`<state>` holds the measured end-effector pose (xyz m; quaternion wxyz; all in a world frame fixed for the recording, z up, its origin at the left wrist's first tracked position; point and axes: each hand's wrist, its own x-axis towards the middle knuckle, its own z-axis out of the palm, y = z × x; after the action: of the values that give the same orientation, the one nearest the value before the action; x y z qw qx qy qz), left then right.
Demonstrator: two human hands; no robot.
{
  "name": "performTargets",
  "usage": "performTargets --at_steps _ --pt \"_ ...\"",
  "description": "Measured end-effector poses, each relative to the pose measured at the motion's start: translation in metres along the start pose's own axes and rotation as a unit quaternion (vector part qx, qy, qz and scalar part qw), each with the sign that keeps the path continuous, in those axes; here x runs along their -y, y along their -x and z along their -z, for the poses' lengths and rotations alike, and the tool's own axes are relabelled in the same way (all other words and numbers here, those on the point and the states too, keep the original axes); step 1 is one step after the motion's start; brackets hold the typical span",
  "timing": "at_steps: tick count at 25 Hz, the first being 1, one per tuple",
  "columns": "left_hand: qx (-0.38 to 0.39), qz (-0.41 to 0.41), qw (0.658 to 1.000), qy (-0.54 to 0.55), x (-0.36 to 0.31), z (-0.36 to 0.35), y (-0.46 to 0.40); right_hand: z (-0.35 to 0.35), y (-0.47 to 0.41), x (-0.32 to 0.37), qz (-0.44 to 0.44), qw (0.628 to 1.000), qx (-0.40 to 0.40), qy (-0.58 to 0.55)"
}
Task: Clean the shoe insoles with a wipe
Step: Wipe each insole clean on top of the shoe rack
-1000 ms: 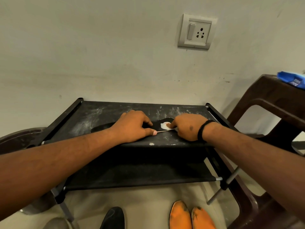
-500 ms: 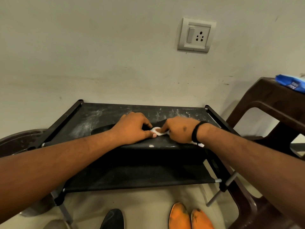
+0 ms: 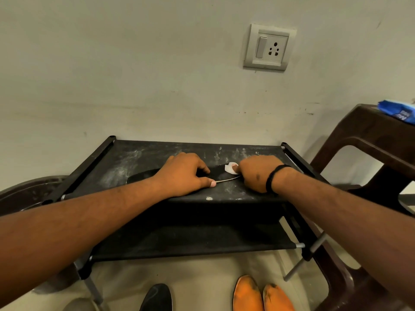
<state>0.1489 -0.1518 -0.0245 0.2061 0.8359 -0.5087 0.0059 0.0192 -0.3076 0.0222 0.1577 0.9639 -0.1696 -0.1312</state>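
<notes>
A black insole (image 3: 143, 176) lies lengthwise on the dusty top shelf of a black fabric rack (image 3: 125, 160). My left hand (image 3: 184, 173) presses down on its middle, fingers curled over it and thumb along its pale front edge. My right hand (image 3: 258, 173), with a black band on the wrist, pinches a small white wipe (image 3: 230, 167) against the insole's right end. Most of the insole is hidden under the two hands.
A brown plastic chair (image 3: 368, 140) stands at the right with a blue wipes packet (image 3: 399, 111) on it. On the floor below lie two orange insoles (image 3: 262, 295) and a black insole (image 3: 157, 298). A wall socket (image 3: 269, 47) sits above; a round brown tub (image 3: 29, 191) at the left.
My right hand slid the wipe left toward my left thumb, then back right to the insole's right end. My left hand stayed pressing the insole.
</notes>
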Motion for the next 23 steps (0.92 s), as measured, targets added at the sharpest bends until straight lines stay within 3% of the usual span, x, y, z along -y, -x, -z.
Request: performTargets --at_steps 4,8,12,15,19,23 --pt "0.001 -0.003 1.0 -0.002 0.001 0.0 0.0 0.004 -0.001 0.014 0.065 0.994 0.01 -0.089" --pt "0.002 0.0 1.0 -0.003 -0.001 0.0 0.0 0.0 -0.004 0.004 -0.004 1.0 -0.021 0.002" --pt "0.004 -0.006 1.0 -0.005 0.001 0.0 -0.001 0.003 -0.008 0.022 0.053 0.998 -0.014 -0.036" --pt "-0.01 0.016 1.0 0.011 0.002 -0.001 -0.002 0.007 -0.013 0.017 0.001 0.999 -0.032 -0.003" --pt "-0.023 0.035 0.999 0.014 0.004 0.0 -0.001 0.006 -0.01 0.033 0.063 0.997 -0.013 -0.044" --pt "-0.016 0.038 0.999 0.009 0.001 0.0 -0.001 0.011 -0.012 0.018 -0.003 1.0 -0.022 0.018"
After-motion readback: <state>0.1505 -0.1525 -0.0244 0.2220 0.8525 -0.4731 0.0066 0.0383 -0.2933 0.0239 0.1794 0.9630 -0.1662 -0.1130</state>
